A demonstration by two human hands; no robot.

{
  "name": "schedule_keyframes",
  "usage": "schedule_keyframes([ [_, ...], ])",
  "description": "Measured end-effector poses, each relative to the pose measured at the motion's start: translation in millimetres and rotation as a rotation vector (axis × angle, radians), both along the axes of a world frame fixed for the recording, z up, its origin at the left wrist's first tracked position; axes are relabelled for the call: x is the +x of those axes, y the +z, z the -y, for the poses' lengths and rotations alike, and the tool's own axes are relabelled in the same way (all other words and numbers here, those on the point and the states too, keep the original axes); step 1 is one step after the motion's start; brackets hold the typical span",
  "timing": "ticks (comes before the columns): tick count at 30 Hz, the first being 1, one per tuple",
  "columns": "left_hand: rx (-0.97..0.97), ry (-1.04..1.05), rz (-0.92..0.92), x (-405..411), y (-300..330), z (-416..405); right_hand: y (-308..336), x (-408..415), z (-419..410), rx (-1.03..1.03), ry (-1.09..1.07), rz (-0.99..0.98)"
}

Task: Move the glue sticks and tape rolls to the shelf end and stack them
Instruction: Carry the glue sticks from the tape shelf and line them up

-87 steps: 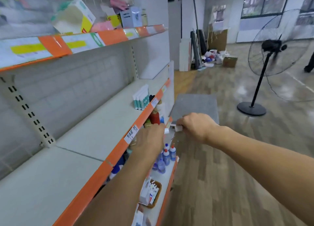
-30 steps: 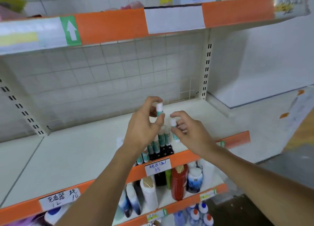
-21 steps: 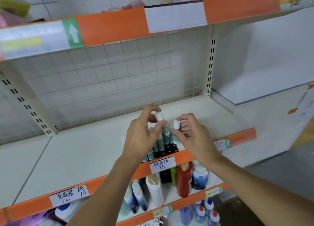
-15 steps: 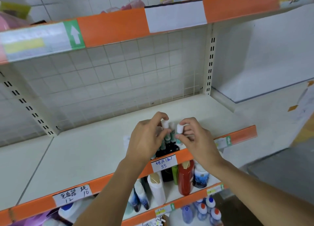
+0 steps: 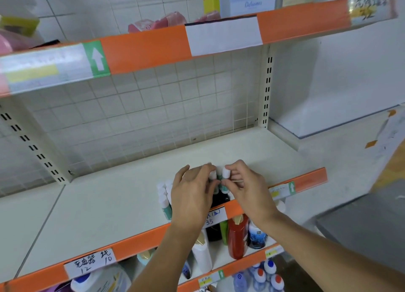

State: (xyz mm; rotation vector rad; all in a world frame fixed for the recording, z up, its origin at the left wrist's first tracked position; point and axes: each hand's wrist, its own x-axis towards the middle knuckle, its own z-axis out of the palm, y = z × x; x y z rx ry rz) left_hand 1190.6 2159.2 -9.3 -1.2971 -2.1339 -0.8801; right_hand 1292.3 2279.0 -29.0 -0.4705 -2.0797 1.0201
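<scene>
A cluster of glue sticks with white caps and teal bodies stands near the front edge of the cream middle shelf. My left hand pinches the white cap of one glue stick at the cluster's right side. My right hand pinches another glue stick right beside it. Both sticks are upright and low over the cluster; whether they touch the shelf is hidden. No tape rolls are visible.
An orange price rail edges the shelf, with handwritten labels. Below stand a red bottle, white bottles and small glue bottles. The upper shelf overhangs with boxes. A white end panel closes the right side.
Both hands have come down from chest height to the cluster, each lowering its glue stick toward the shelf. Earlier still, the hands were at the lower shelf by the aisle.
</scene>
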Motion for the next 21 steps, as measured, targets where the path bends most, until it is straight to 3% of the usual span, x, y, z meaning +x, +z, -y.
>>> schedule_keyframes([
  [13,-0.048,0.008,-0.108,-0.9,-8.9,1.7,-13.8,-1.9,0.5,0.113,0.022,0.011],
  [21,-0.096,0.019,-0.048,2.6,-6.6,2.6,-15.0,-4.0,4.1,0.159,0.018,0.018],
])
